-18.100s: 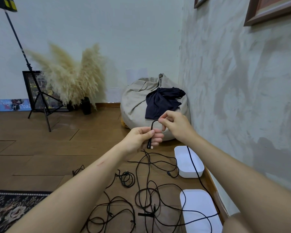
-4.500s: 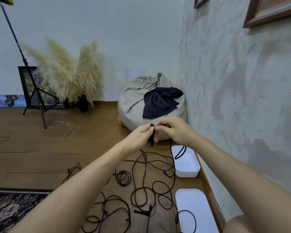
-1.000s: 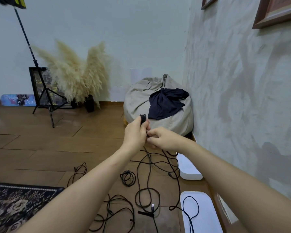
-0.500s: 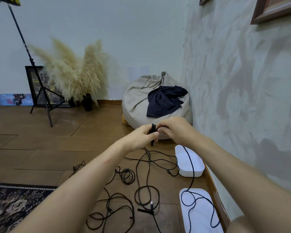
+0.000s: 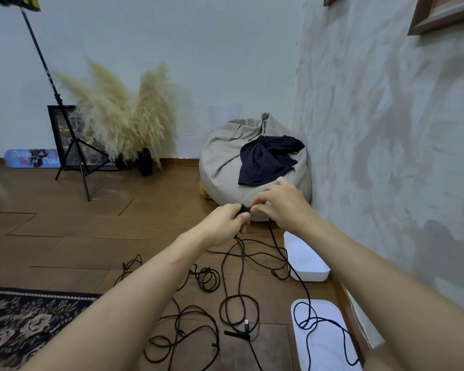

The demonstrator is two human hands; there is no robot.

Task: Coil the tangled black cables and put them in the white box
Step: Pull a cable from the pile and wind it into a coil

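My left hand (image 5: 224,223) grips a small bundle of coiled black cable (image 5: 243,209) at chest height. My right hand (image 5: 281,203) pinches the same cable right beside the bundle. The free length of that cable (image 5: 303,285) hangs from my hands, runs down past the white box (image 5: 310,273) and loops over the white lid (image 5: 330,346) lying near me. Several tangled black cables (image 5: 233,311) are spread on the wooden floor below my arms. The white box stands open by the wall, with nothing visible inside it.
A beige beanbag (image 5: 225,162) with a dark cloth (image 5: 268,159) on it sits in the corner behind my hands. The plastered wall (image 5: 386,156) runs along the right. A tripod (image 5: 73,156), pampas grass (image 5: 123,116) and a patterned rug (image 5: 24,325) are to the left.
Over the last second my hands stayed together at the bundle, my right hand circling it. The hanging cable's slack has shifted onto the white lid.
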